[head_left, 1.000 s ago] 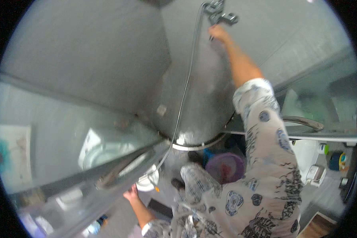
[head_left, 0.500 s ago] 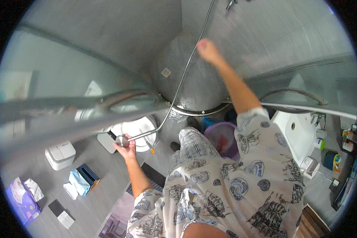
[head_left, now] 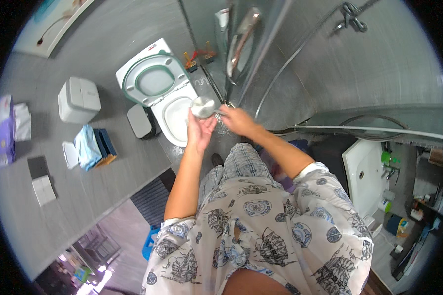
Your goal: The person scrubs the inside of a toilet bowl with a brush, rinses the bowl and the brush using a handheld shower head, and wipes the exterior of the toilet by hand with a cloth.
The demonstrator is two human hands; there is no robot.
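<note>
A round silver shower head [head_left: 202, 107] is held in front of me, over the front of the toilet bowl's right side. Closed around its handle is my right hand [head_left: 236, 121]. My left hand [head_left: 201, 132] is palm up just below the round head, with its fingers stretched out; whether it touches the head I cannot tell. The metal shower hose [head_left: 279, 73] curves from the wall mixer [head_left: 351, 18] down to near my right wrist, which hides its lower end.
The open white toilet [head_left: 172, 119] stands ahead left, a grey-lidded bin [head_left: 141, 121] beside it. A glass shower door with a long handle [head_left: 242, 44] stands ahead. Left is a grey counter [head_left: 98, 196] with a white box [head_left: 79, 100]. A white basin [head_left: 362, 172] is at right.
The shower head has gone from my left hand to my right, which came back from inside the shower. My left hand has opened beneath it. The view has turned left toward the toilet.
</note>
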